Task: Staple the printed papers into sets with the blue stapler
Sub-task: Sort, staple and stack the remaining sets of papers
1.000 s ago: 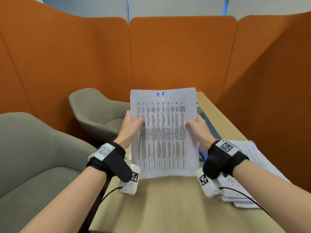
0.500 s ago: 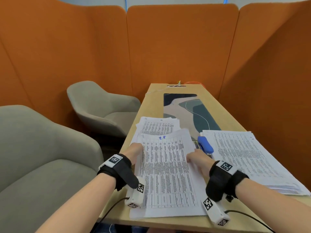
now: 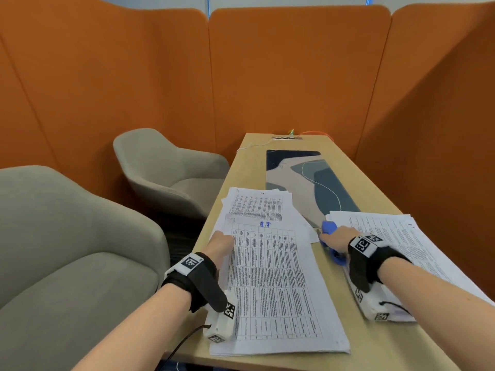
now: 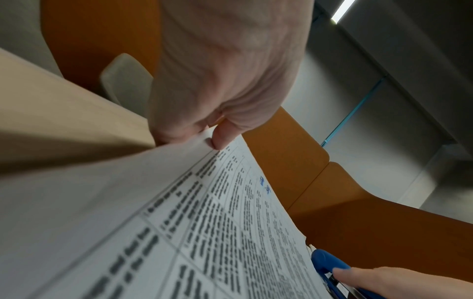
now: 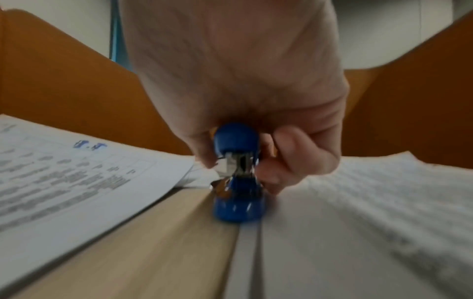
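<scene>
A set of printed papers [image 3: 273, 285] with a table and blue ink marks lies flat on the wooden table [image 3: 375, 341] in front of me. My left hand [image 3: 221, 243] pinches its upper left edge, thumb on top [image 4: 222, 137]. The blue stapler [image 3: 329, 227] sits between this set and a tall stack of printed papers [image 3: 401, 236] on the right. My right hand [image 3: 336, 238] curls round the stapler [image 5: 236, 172], fingers on both sides; its base rests on the table.
Another pile of printed sheets [image 3: 259, 207] lies just beyond the near set. A patterned mat [image 3: 316, 180] runs down the table's middle. Two grey armchairs [image 3: 166, 170] stand to the left. Orange partition walls [image 3: 294, 76] enclose the booth.
The papers went from upright in both hands to flat on the table. My right hand let go of them and moved right onto the blue stapler. The left hand keeps its pinch.
</scene>
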